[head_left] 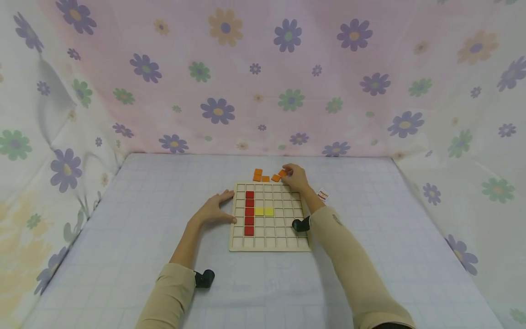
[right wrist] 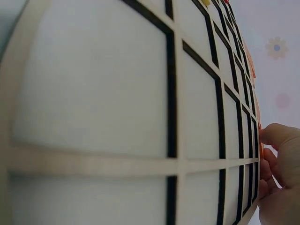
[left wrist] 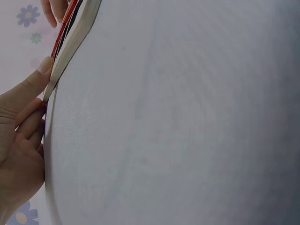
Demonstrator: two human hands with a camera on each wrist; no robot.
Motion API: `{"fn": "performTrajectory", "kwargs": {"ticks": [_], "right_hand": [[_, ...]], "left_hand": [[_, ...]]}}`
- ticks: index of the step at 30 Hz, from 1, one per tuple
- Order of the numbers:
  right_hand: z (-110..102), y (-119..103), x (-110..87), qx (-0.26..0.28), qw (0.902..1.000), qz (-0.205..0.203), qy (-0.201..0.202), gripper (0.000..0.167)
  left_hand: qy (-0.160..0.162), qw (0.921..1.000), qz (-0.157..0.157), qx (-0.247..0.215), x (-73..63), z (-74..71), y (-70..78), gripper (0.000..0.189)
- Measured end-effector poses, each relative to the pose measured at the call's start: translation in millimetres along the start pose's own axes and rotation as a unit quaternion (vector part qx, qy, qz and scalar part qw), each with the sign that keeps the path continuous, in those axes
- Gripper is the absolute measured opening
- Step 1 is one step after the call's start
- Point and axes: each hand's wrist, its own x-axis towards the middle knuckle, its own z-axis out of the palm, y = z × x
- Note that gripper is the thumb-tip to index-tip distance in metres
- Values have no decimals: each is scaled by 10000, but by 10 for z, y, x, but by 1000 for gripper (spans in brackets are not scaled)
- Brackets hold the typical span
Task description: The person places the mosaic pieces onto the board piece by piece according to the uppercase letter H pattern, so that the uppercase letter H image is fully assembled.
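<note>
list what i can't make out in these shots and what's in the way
Head view: the printed card is too small to read.
Head view: part of the board's right edge is hidden by the right forearm.
Head view: part of the pinched orange tile is covered by the right hand.
Right wrist view: a yellow tile is cut off by the top edge.

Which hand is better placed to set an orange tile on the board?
Probably the right hand: it pinches an orange tile beyond the far edge of the board, while the left hand touches the left edge, farther from that tile.
</note>
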Motion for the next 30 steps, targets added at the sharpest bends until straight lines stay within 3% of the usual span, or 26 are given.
{"fn": "performTrajectory", "kwargs": {"ticks": [4, 8, 14, 19, 26, 30], "right_hand": [[-8, 0, 25, -155, 9996, 222, 118, 44], [-27, 16, 28, 74, 9989, 443, 149, 46], [-40, -13, -50, 421, 9987, 209, 194, 43], [-37, -83, -192, 573, 9979, -104, -291, 38], [-42, -141, -425, 170, 9920, -760, -990, 35], [-42, -158, -497, 123, 9875, -828, -1337, 35]], "left_hand": [[10, 10000, -14, 17, 5, -5, 3, 96], [20, 10000, 7, 38, 10, -3, 4, 96], [-5, 10000, 41, 31, 4, -3, -2, 95], [-8, 10000, 32, 50, 7, 2, -6, 95], [-17, 10000, 4, 41, 8, 4, 5, 95], [3, 10000, 57, 43, 2, 4, 12, 94]]}}
